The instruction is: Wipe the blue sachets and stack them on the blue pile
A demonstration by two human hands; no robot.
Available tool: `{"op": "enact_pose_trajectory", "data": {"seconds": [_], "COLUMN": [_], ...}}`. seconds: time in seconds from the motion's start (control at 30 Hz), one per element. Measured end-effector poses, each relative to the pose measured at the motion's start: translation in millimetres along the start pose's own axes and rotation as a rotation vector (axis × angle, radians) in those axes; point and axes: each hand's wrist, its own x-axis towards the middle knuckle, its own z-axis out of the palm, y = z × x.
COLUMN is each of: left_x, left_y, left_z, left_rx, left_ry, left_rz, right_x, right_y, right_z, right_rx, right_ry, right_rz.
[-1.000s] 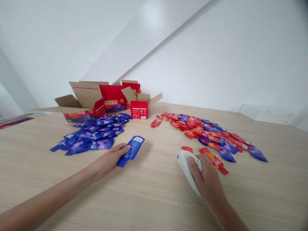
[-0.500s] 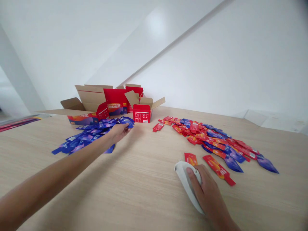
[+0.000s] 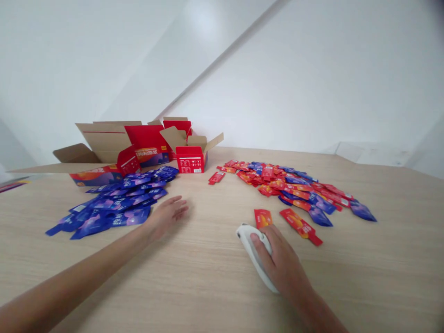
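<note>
My left hand (image 3: 169, 215) is over the table with its fingers stretched out, holding nothing. To its left lies a pile of blue-purple sachets (image 3: 128, 199). My right hand (image 3: 282, 259) is wrapped round a white handheld barcode scanner (image 3: 255, 254), thumb on its top. Just past the scanner lies a red-orange sachet (image 3: 262, 217), partly covered by it and the hand. Another red sachet (image 3: 301, 225) rests to the right, and beyond is a mixed heap of red and blue sachets (image 3: 277, 182).
Open cardboard boxes stand at the back left: a large red and blue box (image 3: 99, 175), another behind it (image 3: 152, 156), and a small red box (image 3: 190, 159) with raised flaps. A single red sachet (image 3: 217, 177) lies near the small box. A white wall (image 3: 277, 92) rises behind the table (image 3: 208, 277).
My left hand has left the blue sachets and come nearer, its fingers now spread. The right hand still grips the scanner. The whole view has shifted, with things appearing further left.
</note>
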Motion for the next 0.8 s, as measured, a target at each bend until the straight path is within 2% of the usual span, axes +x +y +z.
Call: {"op": "enact_pose_trajectory", "data": {"seconds": [0.1,0.17,0.3,0.43,0.53,0.6,0.73,0.8], "left_x": [-48,-66,-70,-63,-68,-72,-76,-75], "left_y": [-22,-28,-27,-16,-9,-9,-20,-30], "left_z": [14.3,26.6,59.9,107.4,153.1,189.3,274.8,320.3], "left_rx": [0.124,0.203,0.334,0.462,0.585,0.672,0.859,0.954], "left_ry": [-0.156,-0.249,-0.360,-0.427,-0.516,-0.605,-0.805,-0.867], "left_rz": [-0.029,0.017,0.242,0.474,0.625,0.731,0.942,1.034], "right_x": [1,0,-11,-31,-40,-40,-31,-26], "right_y": [-10,-19,-37,-46,-48,-49,-53,-56], "right_z": [-5,-8,-3,17,27,26,11,5], "right_rx": [0.003,0.009,-0.001,0.010,0.004,-0.014,0.029,0.069], "right_ry": [-0.098,-0.212,-0.396,-0.485,-0.528,-0.552,-0.615,-0.657], "right_rz": [-0.070,-0.152,-0.352,-0.484,-0.520,-0.512,-0.475,-0.452]}}
